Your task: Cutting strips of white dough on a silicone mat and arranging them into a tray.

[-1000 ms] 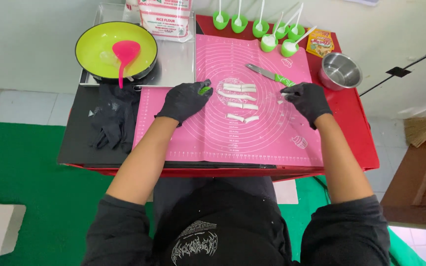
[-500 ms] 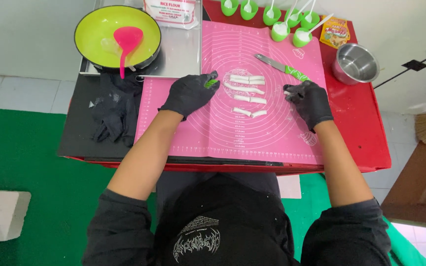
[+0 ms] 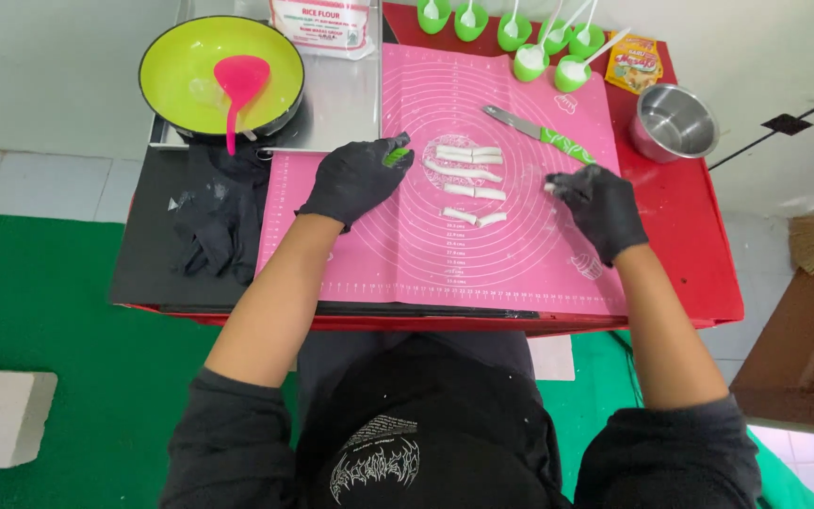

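Left grip (image 3: 355, 179) curling shut around a small green tool (image 3: 396, 155), resting on the pink mat (image 3: 426, 254). Right grip (image 3: 600, 203) pinching a white dough bit (image 3: 550, 187) at the fingertips, just below the green-handled knife (image 3: 539, 134). Lying between both: white dough strips (image 3: 468, 174) mid-mat. Sitting further off on the bench (image 3: 699, 245): green pan (image 3: 181, 71), pink ladle (image 3: 237, 85), steel bowl (image 3: 675, 123), black gloves (image 3: 219, 221).

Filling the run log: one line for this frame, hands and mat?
left hand: holds small green tool | right hand: pinches white bit, beside knife | pink mat: white dough strips
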